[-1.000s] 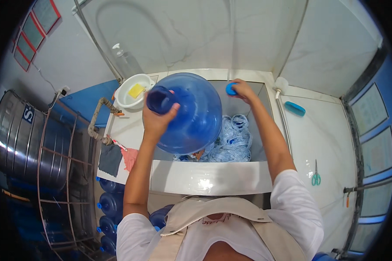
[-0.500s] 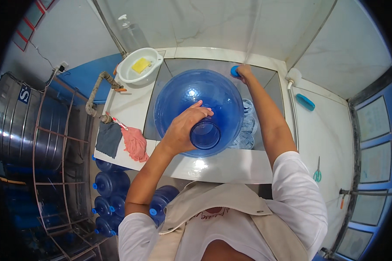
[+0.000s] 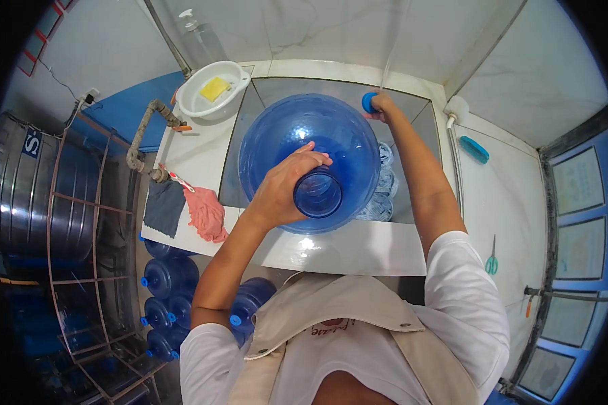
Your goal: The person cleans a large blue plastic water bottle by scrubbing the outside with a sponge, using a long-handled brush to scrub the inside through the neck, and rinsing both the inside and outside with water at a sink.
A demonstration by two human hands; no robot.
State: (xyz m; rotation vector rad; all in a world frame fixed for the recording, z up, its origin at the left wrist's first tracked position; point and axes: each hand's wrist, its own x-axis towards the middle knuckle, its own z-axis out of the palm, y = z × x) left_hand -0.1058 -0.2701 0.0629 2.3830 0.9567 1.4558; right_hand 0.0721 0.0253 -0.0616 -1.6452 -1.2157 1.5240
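A large translucent blue water jug point(image 3: 273, 135) stands in the grey sink point(image 3: 422, 145), its open mouth toward me. My left hand point(image 3: 285, 187) is closed around the left side of the jug's neck, fingers curled over its far rim. Beyond the jug, at the sink's far right, my right hand point(image 3: 384, 106) grips a small round blue cap point(image 3: 369, 102). A thin pale streak, perhaps water or a hose, runs down the wall to that hand. Pale blue bundled pieces point(image 3: 384, 185) lie on the sink floor right of the jug, partly hidden by it.
A white basin point(image 3: 197, 101) with a yellow sponge point(image 3: 215, 88) sits by a pump bottle point(image 3: 203, 42) at the back left. Grey point(image 3: 163, 206) and pink point(image 3: 205, 214) cloths hang left. A blue brush point(image 3: 474, 150) and scissors point(image 3: 492, 262) lie right. Several jugs point(image 3: 169, 278) stand below.
The whole scene has shifted slightly upward in the picture. My right hand has turned a little, showing more of the blue cap. My left hand keeps its hold on the jug's neck.
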